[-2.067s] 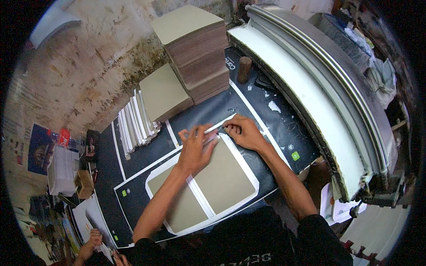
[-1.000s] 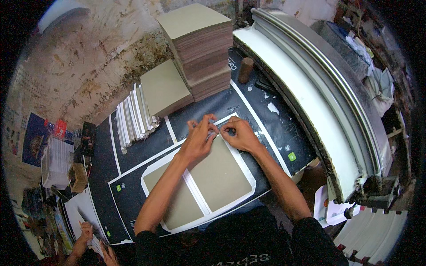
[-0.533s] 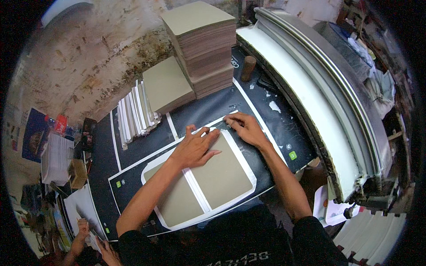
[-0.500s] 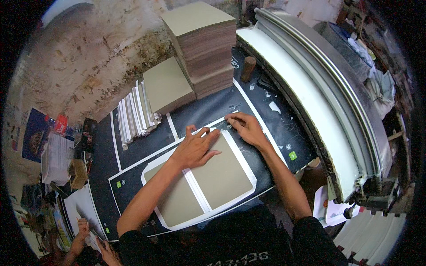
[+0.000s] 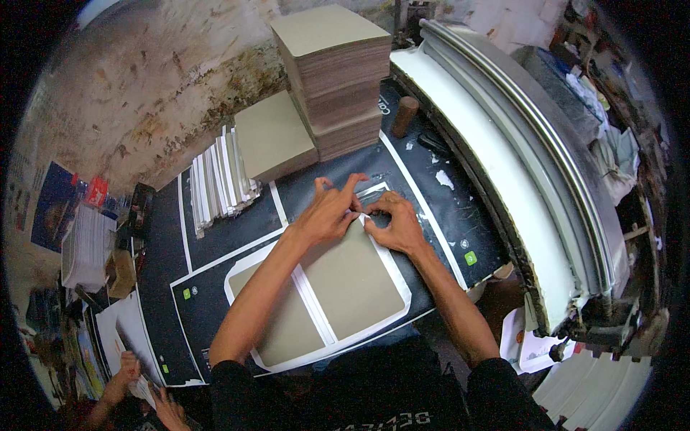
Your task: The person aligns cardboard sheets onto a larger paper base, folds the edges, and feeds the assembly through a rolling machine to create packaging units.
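Note:
Two grey boards [image 5: 353,286] lie side by side on a white cover sheet [image 5: 329,348], with a narrow white strip [image 5: 310,298] between them. At the sheet's far right corner, my left hand [image 5: 332,208] pinches the white paper edge with its thumb and a finger; its other fingers stick up. My right hand [image 5: 395,224] meets it there, thumb and forefinger closed on the same white corner, where a small peak of paper shows. The fingertips partly hide the fold.
Behind stand a tall stack of grey boards [image 5: 334,86], a lower stack [image 5: 277,136] and a pile of white-edged pieces [image 5: 223,176]. A wooden peg [image 5: 405,117] stands near the large curved-looking machine [image 5: 496,169]. A co-worker's hands [image 5: 140,384] hold paper at lower left.
My left hand has slid from the right board toward the far right corner. My right hand has come back nearer, and both now pinch the paper corner together.

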The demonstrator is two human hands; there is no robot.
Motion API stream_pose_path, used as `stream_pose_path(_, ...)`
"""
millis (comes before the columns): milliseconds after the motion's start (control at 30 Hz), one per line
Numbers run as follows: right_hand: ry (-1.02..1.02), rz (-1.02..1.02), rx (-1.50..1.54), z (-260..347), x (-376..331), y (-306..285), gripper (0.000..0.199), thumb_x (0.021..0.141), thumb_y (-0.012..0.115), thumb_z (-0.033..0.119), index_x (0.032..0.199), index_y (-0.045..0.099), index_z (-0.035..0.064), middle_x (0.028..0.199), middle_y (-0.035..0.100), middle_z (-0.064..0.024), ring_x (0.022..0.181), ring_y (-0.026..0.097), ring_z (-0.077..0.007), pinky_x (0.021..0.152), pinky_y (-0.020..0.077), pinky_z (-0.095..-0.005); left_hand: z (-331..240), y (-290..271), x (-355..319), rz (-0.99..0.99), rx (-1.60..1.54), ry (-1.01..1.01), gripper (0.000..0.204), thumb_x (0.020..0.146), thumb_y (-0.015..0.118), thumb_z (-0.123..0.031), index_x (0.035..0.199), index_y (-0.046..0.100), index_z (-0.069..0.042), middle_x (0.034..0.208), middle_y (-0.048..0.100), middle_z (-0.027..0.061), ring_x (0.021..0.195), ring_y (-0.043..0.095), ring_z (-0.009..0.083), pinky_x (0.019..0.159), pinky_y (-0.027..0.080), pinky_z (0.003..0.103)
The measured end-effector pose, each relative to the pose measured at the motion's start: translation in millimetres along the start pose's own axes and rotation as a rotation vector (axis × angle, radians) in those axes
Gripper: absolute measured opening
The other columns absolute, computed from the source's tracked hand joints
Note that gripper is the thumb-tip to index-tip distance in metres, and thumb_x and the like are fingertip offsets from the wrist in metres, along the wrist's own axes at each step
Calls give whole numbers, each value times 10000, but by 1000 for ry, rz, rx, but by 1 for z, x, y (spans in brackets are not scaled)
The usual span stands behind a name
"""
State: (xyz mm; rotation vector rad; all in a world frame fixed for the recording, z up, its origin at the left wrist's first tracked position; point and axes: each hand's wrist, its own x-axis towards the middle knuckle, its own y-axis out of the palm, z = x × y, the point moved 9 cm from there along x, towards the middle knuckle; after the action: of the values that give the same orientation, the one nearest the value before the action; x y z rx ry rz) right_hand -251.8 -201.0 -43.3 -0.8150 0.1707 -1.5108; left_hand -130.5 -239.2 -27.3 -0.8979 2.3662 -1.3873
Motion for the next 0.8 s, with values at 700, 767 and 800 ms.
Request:
stream_pose_path(700,0,8,11,-6,3,4,159,758,710,135,867,743,25,840,687,-140,873,658,-309,841,522,-400,-11,-5,-24,-32,135,86,690,881,665,-131,1492,349,-73,1062,726,52,1211,575,245,1100,234,603)
stream_pose_path(767,10,-17,55,-12,1,0,184,776,697,111,930,737,19,864,682,-143,871,661,-308,844,522,-397,-17,-1,-31,16,276,120,720,907,662,-269,1514,336,-60,1115,713,62,1245,547,248,1099,239,612)
stream_pose_path(800,43,-41,90,-11,1,-1,231,786,682,88,1004,721,22,916,685,-138,882,657,-291,836,517,-389,-17,-1,-40,22,349,140,752,918,654,-351,1526,323,-55,1147,706,67,1254,539,254,1101,242,613)
